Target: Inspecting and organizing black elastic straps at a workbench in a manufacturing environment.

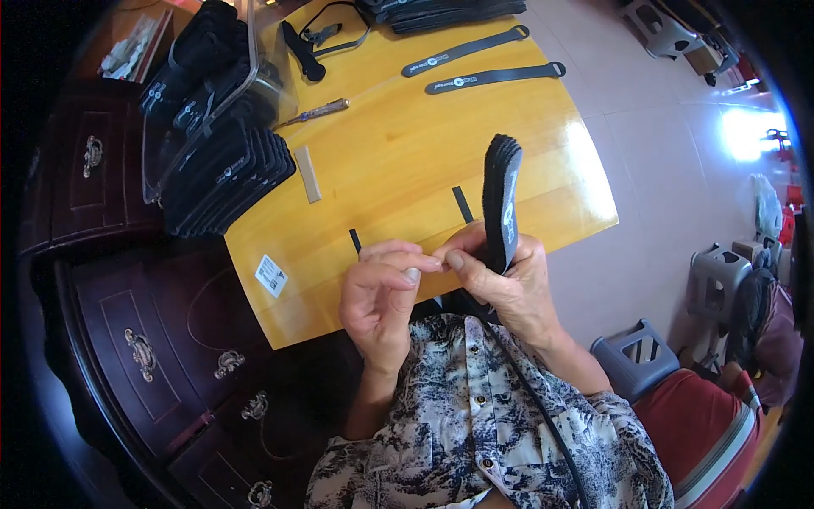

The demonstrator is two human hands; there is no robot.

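Glossy yellow wooden tabletop (407, 161) across the middle, dark carved wooden cabinets with brass handles (144, 348) to the left and near-left, pale tiled floor to the right. On the far-left part of the top, a clear plastic bin (254, 76) with rows of stacked black fabric straps (225, 174) leaning in and beside it. Farther off, two long flat black straps with round ends (479, 64) laid out singly, another dark pile at the far edge. Near the rows, a small pale wooden block (308, 173) and a slim metal-tipped tool (318, 111). Two short black strips (462, 204) flat on the wood just beyond the hands.

Right hand (509, 288) closed around the lower end of an upright bundle of black straps (501, 199), held above the near table edge. Left hand (381, 293) curled, thumb and forefinger pinched together against the right thumb at the bundle's base; whether something thin is caught between them cannot be told.

As a judgement: many bundles already stacked at left, one bundle in hand, loose straps yet unbundled at the far side.
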